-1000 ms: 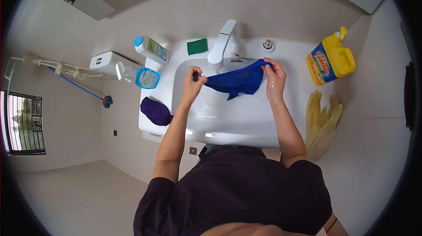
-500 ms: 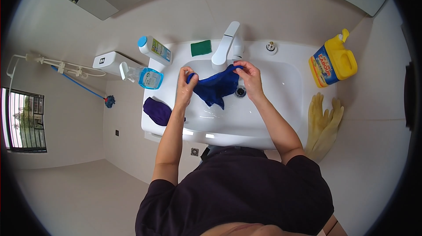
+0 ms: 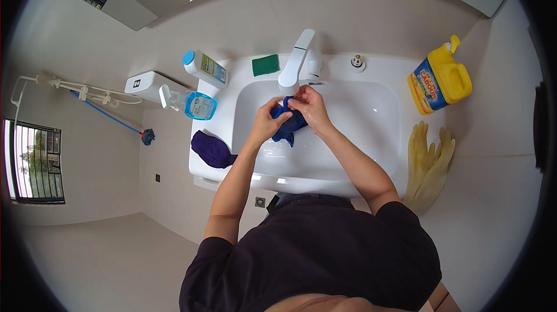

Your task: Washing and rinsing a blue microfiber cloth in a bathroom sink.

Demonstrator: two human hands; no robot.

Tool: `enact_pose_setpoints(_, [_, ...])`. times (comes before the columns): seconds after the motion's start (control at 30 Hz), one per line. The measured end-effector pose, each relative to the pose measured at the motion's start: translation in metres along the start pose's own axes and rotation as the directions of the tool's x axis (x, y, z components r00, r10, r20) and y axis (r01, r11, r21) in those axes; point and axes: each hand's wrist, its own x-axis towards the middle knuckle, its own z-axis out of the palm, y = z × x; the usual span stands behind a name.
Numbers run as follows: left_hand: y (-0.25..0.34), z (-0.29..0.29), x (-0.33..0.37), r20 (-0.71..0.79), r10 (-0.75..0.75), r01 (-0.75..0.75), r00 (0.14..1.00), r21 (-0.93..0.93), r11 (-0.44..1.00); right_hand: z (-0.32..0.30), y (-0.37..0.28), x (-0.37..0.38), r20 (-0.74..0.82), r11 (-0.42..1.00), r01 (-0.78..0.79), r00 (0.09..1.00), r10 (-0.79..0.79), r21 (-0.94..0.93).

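A wet blue cloth (image 3: 284, 136) hangs bunched between my two hands, over the white sink (image 3: 360, 138) and under the spout of the white faucet (image 3: 295, 62). My left hand (image 3: 268, 121) pinches one top corner, fingers closed. My right hand (image 3: 312, 109) grips the other top edge close beside it, so the hands nearly touch. The cloth's lower end dangles in a point above the basin. Part of it is hidden behind my fingers. A bundled purple cloth (image 3: 211, 149) lies on the sink's left edge, near my left forearm.
On the left rim stand a blue spray bottle (image 3: 200, 106) and a white bottle with a blue cap (image 3: 206, 69). A green scouring pad (image 3: 266, 65) lies behind the basin. At the right are a yellow jug (image 3: 441, 80) and pale yellow rubber gloves (image 3: 426, 158).
My hands have come together. The cloth, spread between them before, is now gathered and folded at the top. My left hand moved right, my right hand slightly left.
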Motion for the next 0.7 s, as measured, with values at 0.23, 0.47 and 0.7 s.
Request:
enact_pose_setpoints(0.23, [0.037, -0.021, 0.000, -0.260, -0.231, 0.038, 0.937, -0.583, 0.812, -0.030, 0.061, -0.015, 0.057, 0.826, 0.095, 0.995, -0.076, -0.556])
enact_pose_setpoints(0.47, [0.077, -0.014, -0.011, -0.310, -0.269, -0.057, 0.912, -0.745, 0.665, -0.006, 0.132, -0.002, 0.092, 0.591, 0.149, 0.988, -0.126, -0.793])
enact_pose_setpoints(0.7, [-0.049, -0.025, -0.019, -0.443, -0.498, -0.059, 0.745, -0.788, 0.613, -0.015, 0.063, 0.018, -0.245, 0.950, -0.309, 0.918, 0.312, 0.049])
